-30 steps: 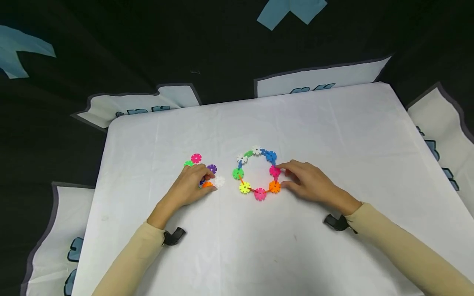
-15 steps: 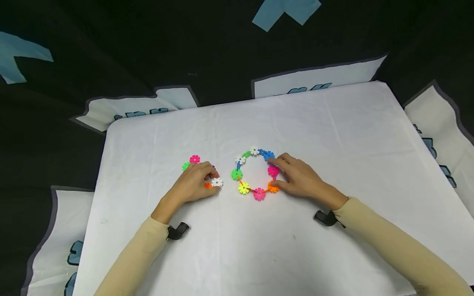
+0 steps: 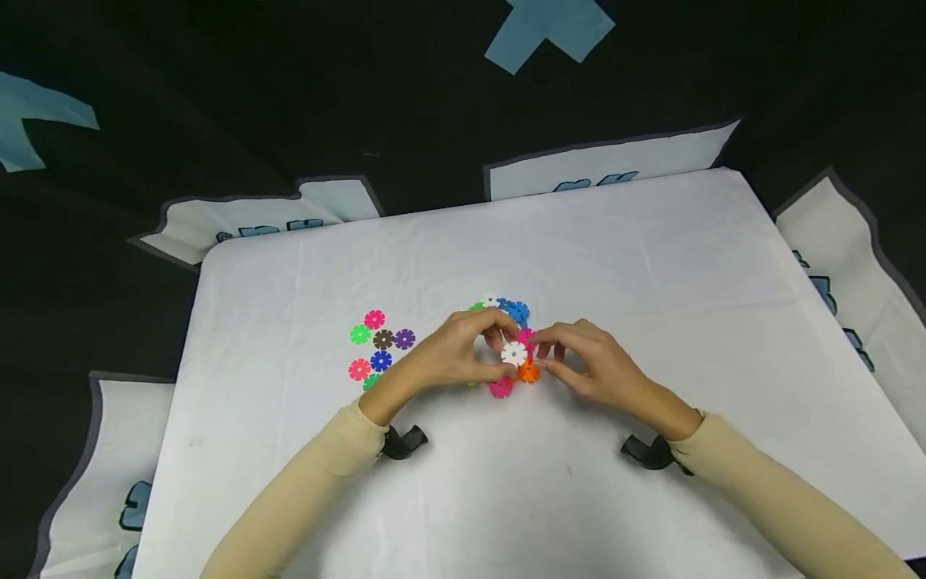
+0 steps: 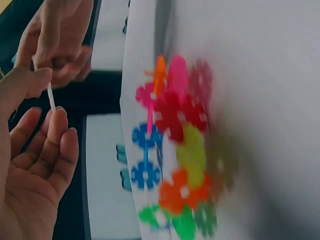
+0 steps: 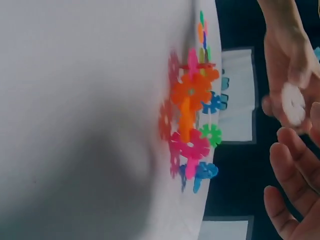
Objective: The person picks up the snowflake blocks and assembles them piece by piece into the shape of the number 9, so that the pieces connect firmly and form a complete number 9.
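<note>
The left hand point(image 3: 454, 354) now pinches a white disc point(image 3: 514, 354) farther from the bench's point(image 3: 268, 322) left edge, over the ring point(image 3: 518, 311), within reach of the empty, loosely parted right hand point(image 3: 596, 366).

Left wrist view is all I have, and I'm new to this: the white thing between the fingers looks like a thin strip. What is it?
Observer: The head view shows it face-on: a round, notched white snowflake disc, pinched by the left hand.

Visitor: Are there discs besides the linked ones I see?

Observer: Yes. To the person's left, the head view shows a separate group, including a brown disc and a purple disc.

Visitor: Anything on the wrists?

Observer: In the head view, a black device sits at the left wrist, another at the right.
</note>
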A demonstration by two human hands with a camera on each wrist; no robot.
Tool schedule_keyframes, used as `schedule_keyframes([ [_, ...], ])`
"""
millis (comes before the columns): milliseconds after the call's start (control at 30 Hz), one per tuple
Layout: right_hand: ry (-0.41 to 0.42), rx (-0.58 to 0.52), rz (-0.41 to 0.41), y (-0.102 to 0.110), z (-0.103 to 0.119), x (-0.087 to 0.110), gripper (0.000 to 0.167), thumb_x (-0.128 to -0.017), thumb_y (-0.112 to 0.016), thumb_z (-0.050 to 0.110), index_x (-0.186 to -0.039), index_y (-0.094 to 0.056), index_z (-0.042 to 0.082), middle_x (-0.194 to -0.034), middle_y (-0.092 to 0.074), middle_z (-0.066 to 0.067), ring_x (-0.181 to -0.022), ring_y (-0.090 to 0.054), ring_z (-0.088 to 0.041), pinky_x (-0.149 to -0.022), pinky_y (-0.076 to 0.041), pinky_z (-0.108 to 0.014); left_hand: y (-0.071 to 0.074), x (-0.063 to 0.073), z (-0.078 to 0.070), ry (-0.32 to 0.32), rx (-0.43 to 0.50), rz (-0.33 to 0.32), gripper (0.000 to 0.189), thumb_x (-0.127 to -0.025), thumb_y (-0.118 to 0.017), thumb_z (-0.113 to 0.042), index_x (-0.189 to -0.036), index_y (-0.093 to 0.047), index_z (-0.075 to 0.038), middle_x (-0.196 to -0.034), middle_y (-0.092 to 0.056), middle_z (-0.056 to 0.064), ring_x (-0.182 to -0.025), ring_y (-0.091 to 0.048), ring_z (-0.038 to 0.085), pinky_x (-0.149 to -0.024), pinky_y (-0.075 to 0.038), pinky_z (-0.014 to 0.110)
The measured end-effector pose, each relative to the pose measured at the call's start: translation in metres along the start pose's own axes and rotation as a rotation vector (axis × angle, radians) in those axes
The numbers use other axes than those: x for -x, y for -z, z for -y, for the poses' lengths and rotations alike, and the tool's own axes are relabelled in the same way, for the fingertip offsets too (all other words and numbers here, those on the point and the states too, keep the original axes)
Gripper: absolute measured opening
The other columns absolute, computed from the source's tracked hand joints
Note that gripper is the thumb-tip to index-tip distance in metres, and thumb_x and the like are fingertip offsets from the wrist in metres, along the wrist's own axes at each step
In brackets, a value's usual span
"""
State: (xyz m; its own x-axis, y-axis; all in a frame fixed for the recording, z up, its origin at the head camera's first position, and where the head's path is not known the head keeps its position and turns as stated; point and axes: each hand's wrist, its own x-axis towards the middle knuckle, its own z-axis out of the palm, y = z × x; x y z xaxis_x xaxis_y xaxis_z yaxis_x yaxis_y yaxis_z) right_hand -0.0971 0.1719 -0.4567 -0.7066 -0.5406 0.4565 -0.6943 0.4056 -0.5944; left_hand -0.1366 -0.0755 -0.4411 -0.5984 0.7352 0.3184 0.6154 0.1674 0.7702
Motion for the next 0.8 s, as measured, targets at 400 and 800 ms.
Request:
schedule_keyframes([
  [400,-0.085,-0.058,-0.084,-0.006,-0.006,0.009,0.017,-0.08,-0.075,-0.001,-0.092,-0.073,0.011,-0.085,-0.072,0.004,-0.073,-0.06,-0.006,-0.071,-0.05,-0.031,-0.005,-0.014,0.032,0.18,-0.162,-0.043,0.058,-0.082,-0.081,-0.024,-0.132,-0.055,-0.008,-0.136,-0.055,0.01,-0.123,-0.053,0.026,-0.108,-0.041,0.041],
  [800,-0.246,0.123,-0.12,0.007,-0.027,0.04,0.037,-0.078,-0.076,-0.003,-0.112,-0.068,0.007,-0.081,-0.07,-0.001,-0.069,-0.065,-0.012,-0.067,-0.052,-0.035,0.017,-0.002,0.064,0.446,-0.258,0.201,0.034,-0.091,-0.071,-0.02,-0.122,-0.064,-0.007,-0.119,-0.062,0.007,-0.112,-0.057,0.021,-0.104,-0.045,0.038],
])
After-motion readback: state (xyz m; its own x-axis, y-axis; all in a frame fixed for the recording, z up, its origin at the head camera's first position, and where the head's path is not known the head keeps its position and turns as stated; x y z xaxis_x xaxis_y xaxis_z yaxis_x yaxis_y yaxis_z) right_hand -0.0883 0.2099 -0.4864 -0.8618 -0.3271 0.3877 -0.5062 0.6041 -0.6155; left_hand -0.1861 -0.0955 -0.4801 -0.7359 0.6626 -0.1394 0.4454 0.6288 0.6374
